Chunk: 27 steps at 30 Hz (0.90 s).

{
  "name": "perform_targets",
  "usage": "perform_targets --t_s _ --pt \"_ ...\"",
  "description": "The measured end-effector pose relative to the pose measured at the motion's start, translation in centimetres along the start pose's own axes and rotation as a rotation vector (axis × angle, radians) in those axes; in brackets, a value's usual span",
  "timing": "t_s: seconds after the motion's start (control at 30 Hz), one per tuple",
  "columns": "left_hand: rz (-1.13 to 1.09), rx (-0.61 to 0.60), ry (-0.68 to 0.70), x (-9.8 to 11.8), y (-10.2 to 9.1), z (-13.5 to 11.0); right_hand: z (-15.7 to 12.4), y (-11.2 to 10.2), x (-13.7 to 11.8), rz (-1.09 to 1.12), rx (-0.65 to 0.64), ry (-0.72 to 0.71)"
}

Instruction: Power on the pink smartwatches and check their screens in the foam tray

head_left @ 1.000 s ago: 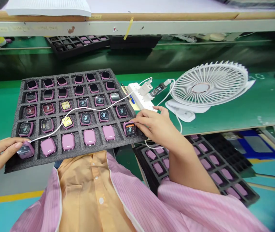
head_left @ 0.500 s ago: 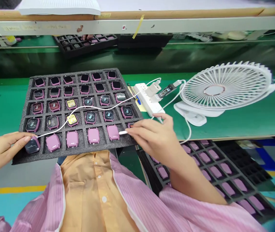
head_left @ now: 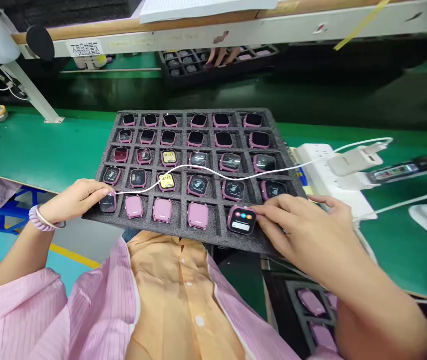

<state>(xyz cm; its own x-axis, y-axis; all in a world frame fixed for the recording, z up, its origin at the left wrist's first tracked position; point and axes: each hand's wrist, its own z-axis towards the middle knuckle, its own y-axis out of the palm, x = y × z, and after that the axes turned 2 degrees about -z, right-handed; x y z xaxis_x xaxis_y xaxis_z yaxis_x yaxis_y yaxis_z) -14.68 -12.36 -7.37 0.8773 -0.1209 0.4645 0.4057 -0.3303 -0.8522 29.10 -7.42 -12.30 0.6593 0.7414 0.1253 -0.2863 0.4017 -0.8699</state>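
Dark grey foam tray point(head_left: 283, 150) on the green worktop point(head_left: 59, 150), centre of frame. Left hand point(head_left: 76, 200), lower left: grip clamped on a pink square smartwatch with a dark screen point(head_left: 108, 202) in the tray's lower-left corner cell, with a white cable point(head_left: 213, 172) running from it. Right hand point(head_left: 303, 230), lower right: fingertips touch the right edge of a pink square smartwatch with a lit screen point(head_left: 242, 220), which lies just left of the grip. Whether the grip is clamped cannot be told.

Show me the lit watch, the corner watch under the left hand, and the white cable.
lit watch point(head_left: 242, 220): head view, its screen.
corner watch point(head_left: 107, 205): head view, its face.
white cable point(head_left: 232, 178): head view, middle of its run.
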Motion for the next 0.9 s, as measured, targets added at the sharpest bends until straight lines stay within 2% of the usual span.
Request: perform_targets --t_s 0.17,0.4,0.5,0.77,0.9 --pt "-0.020 -0.008 0.049 -0.2 -0.1 -0.6 0.2 0.7 -0.1 -0.007 0.000 -0.019" --pt "-0.047 -0.142 0.079 -1.2 -1.5 -1.3 0.0 0.8 0.0 -0.016 0.031 -0.042" --pt "-0.065 -0.109 0.058 -0.9 -1.2 -1.0 0.2 0.8 0.0 -0.036 0.038 -0.056" --pt "0.052 0.086 -0.080 0.9 1.7 -0.7 -0.1 1.0 0.1 -0.042 0.001 -0.023" --pt "-0.003 0.034 -0.070 0.9 1.2 -0.8 -0.3 1.1 0.0 -0.027 0.005 -0.007"
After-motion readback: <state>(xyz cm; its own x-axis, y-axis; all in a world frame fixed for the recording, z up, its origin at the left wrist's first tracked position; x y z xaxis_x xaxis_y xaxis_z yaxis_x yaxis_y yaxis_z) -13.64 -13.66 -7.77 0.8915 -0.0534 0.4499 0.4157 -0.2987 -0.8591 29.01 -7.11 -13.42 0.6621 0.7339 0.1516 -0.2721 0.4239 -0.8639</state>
